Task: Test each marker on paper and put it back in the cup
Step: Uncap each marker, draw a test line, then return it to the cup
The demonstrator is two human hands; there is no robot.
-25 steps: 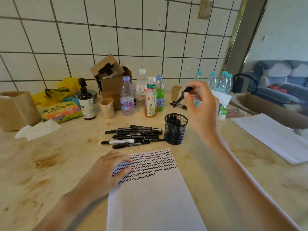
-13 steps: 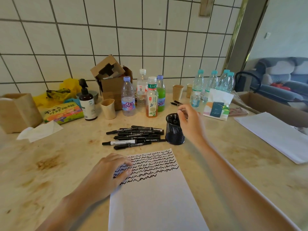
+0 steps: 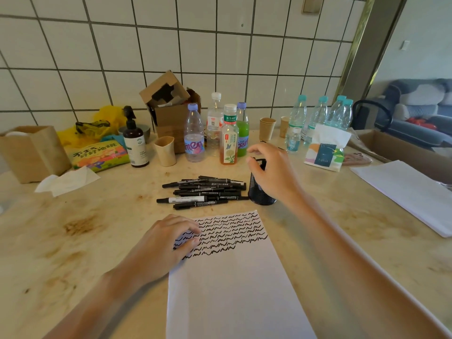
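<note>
Marker gone from right hand [image 3: 271,172]; fingers loose, empty, above mesh cup [image 3: 260,194]. Left hand [image 3: 168,243] flat, open, pressing paper [image 3: 234,277].

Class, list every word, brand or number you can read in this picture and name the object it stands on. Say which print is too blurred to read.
"TISSUE": on the tissue pack.
"东方树叶": on the green label of the tea bottle.
"701": on one marker in the marker pile; the rest of the marker print is too small.
Pump bottle label: too blurred.
Snack bag characters: not reliably readable.

Two bare forearms, no sleeves; left hand [image 3: 166,245], right hand [image 3: 274,172].
</note>
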